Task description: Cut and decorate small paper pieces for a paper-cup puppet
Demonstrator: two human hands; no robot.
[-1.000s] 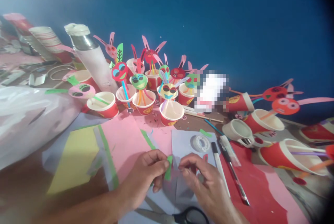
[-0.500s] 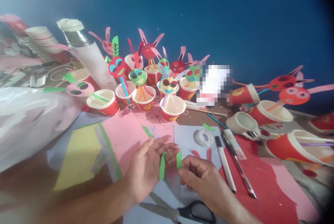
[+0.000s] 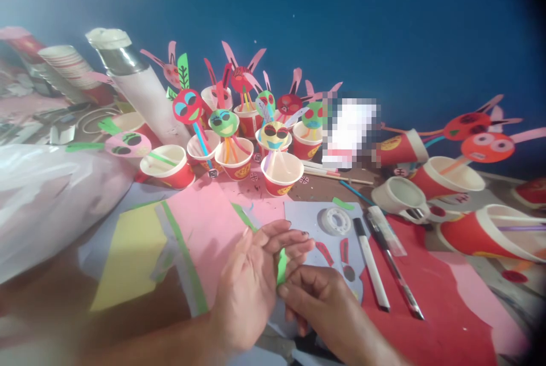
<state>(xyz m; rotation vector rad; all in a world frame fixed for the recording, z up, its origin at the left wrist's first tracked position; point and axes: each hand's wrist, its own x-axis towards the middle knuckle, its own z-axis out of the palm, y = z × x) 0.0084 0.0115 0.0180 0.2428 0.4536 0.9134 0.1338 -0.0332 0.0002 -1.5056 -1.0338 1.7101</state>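
My left hand (image 3: 249,292) is turned palm up, its fingers stretched out and slightly curved. Against that palm, my right hand (image 3: 326,300) pinches a small green paper strip (image 3: 282,265) between thumb and forefinger. Only one strip shows clearly between the hands. Just beyond the right hand, a clear tape roll (image 3: 336,221) and two small red paper pieces (image 3: 324,253) lie on a pale blue sheet (image 3: 302,212). Black-handled scissors (image 3: 309,354) are mostly hidden under the right wrist.
Several red paper cups (image 3: 282,175) with paper-faced stick figures stand along the back. A marker (image 3: 371,266) and a pen (image 3: 398,272) lie at right on red paper (image 3: 443,298), below a white mug (image 3: 398,195). A plastic bag (image 3: 55,201) fills the left.
The right hand has moved left, bringing its green strip against the left palm. The second strip, seen before on the left hand, no longer shows separately. More of the scissors is covered.
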